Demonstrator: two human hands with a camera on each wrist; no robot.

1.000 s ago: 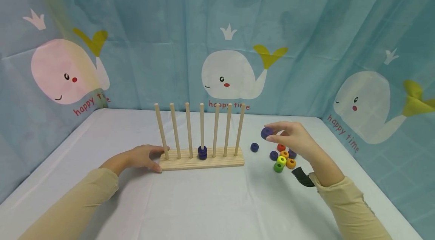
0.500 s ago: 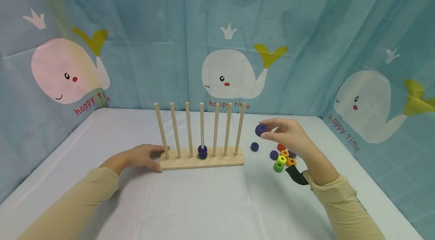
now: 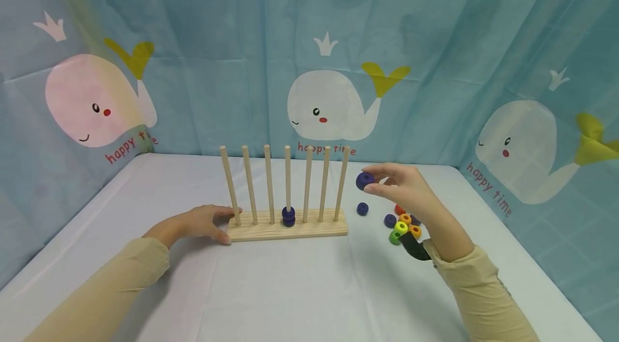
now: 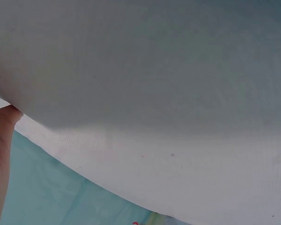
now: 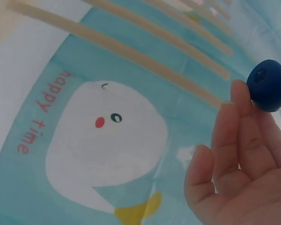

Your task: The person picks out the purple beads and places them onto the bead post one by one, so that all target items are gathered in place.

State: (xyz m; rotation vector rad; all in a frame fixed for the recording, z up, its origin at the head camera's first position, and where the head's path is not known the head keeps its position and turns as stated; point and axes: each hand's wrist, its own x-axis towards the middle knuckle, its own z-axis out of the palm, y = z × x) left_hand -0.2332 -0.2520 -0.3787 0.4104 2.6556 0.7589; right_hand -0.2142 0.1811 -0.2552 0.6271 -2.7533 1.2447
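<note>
My right hand [image 3: 403, 186] pinches a dark blue bead [image 3: 365, 181] between thumb and fingertips, raised above the table, right of the last peg. In the right wrist view the hole of the blue bead [image 5: 268, 85] shows. A wooden peg rack [image 3: 290, 232] with several upright pegs stands on the table. Two dark blue beads [image 3: 288, 216] are stacked low on its middle peg. My left hand [image 3: 205, 222] holds the rack's left end, thumb at the front corner and fingers behind. The left wrist view shows only part of the left hand [image 4: 2, 136] and the tablecloth.
One blue bead [image 3: 362, 208] lies alone right of the rack. Farther right, under my right forearm, sits a cluster with another blue bead [image 3: 390, 220], a yellow bead [image 3: 401, 228], a green bead [image 3: 395, 237] and orange beads [image 3: 415, 231]. A whale-print curtain [image 3: 217, 105] surrounds the white table [image 3: 285, 288].
My right hand has moved left and slightly up with the blue bead, closer to the rack's rightmost peg. The left hand and the rack stay in place.
</note>
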